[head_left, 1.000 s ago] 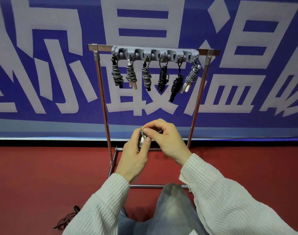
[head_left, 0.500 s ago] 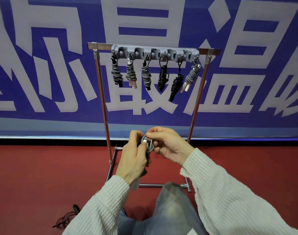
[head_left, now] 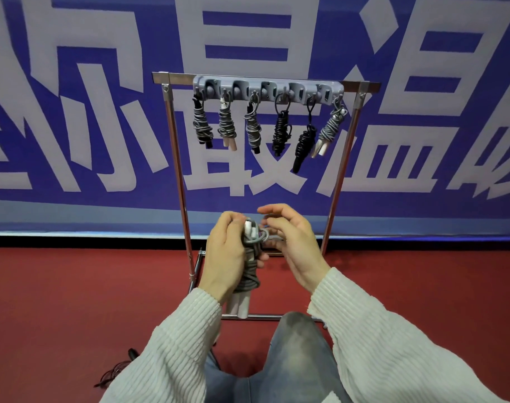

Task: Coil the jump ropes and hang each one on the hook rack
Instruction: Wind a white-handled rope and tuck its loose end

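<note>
My left hand (head_left: 227,254) grips a coiled grey jump rope (head_left: 251,267) with white handles, held upright in front of the rack. A small loop of the rope sticks out at the top of the bundle. My right hand (head_left: 294,242) hovers just right of that loop with its fingers loosely spread and nothing visibly held in them. Above, the grey hook rack (head_left: 267,90) on a metal frame (head_left: 178,158) carries several coiled ropes (head_left: 280,129), grey ones and black ones.
A blue banner with large white characters fills the wall behind. The floor is red. A dark rope (head_left: 117,370) lies on the floor at lower left. My knee in jeans (head_left: 300,344) is below the hands, near the frame's base bar.
The bundle has dropped lower in my left hand, with its white handles now showing below. My right hand has let go of the loop and opened beside it.
</note>
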